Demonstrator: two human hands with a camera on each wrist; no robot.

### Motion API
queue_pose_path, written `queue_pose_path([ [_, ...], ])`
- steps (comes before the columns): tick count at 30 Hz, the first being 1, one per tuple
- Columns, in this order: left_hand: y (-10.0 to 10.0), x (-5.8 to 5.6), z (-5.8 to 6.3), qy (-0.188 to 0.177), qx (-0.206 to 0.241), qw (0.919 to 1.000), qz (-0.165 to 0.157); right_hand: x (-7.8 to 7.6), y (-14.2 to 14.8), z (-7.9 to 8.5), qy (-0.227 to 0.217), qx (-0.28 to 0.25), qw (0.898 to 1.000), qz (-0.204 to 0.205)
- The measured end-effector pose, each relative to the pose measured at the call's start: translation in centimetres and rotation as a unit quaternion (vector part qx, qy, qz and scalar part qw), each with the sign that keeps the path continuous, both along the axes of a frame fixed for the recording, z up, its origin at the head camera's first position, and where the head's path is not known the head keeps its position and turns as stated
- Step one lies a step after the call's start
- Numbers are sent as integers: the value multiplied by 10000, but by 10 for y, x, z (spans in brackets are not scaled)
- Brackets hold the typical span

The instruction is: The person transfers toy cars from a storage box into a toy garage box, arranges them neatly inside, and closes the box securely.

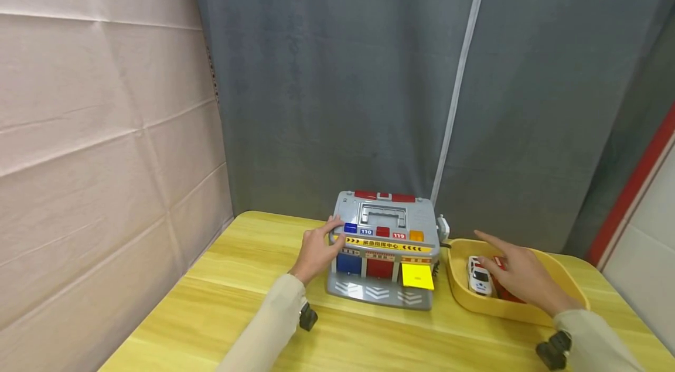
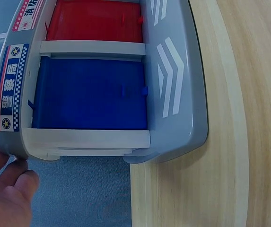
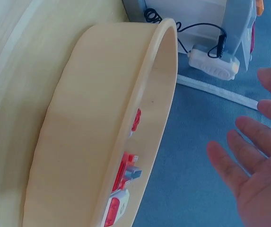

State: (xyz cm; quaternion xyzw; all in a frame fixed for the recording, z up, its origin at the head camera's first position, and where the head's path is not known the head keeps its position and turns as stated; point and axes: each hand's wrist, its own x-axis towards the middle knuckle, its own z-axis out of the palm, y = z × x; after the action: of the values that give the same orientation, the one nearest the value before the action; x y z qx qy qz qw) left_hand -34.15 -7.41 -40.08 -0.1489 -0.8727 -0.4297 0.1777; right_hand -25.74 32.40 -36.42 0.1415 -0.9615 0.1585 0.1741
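Note:
A grey toy emergency station [image 1: 382,243] stands on the table, its blue door [image 2: 90,94] and red door [image 2: 95,21] closed and its yellow door [image 1: 417,276] swung out. My left hand [image 1: 318,248] grips the station's left front roof corner, some fingers bent against its side in the left wrist view. Over the yellow bin [image 1: 464,300] hovers my right hand [image 1: 524,275], fingers spread and holding nothing. Inside the bin lie a white toy car [image 1: 479,278] and red toy vehicles [image 3: 121,172], partly hidden by the hand and the bin wall.
A white toy handset [image 3: 213,64] on a coiled black cord hangs at the station's right side, close to the bin. Behind the wooden table [image 1: 237,301] falls a grey curtain [image 1: 327,79]; a pale cloth wall [image 1: 105,126] borders the left.

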Motion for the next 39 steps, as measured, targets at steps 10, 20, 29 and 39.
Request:
queue_pose_path([
  [10, 0, 1, 0, -21, 50, 10000, -17, 4, 14, 0, -154, -13, 9996, -217],
  [20, 0, 1, 1, -42, 38, 10000, -19, 3, 35, -11, -133, 14, 9989, -443],
  [29, 0, 2, 3, -46, 83, 10000, -16, -2, 53, -21, -179, 5, 9971, -740],
  [39, 0, 0, 0, 68, 101, 9999, -60, -7, 67, -30, -463, 44, 9944, -945],
])
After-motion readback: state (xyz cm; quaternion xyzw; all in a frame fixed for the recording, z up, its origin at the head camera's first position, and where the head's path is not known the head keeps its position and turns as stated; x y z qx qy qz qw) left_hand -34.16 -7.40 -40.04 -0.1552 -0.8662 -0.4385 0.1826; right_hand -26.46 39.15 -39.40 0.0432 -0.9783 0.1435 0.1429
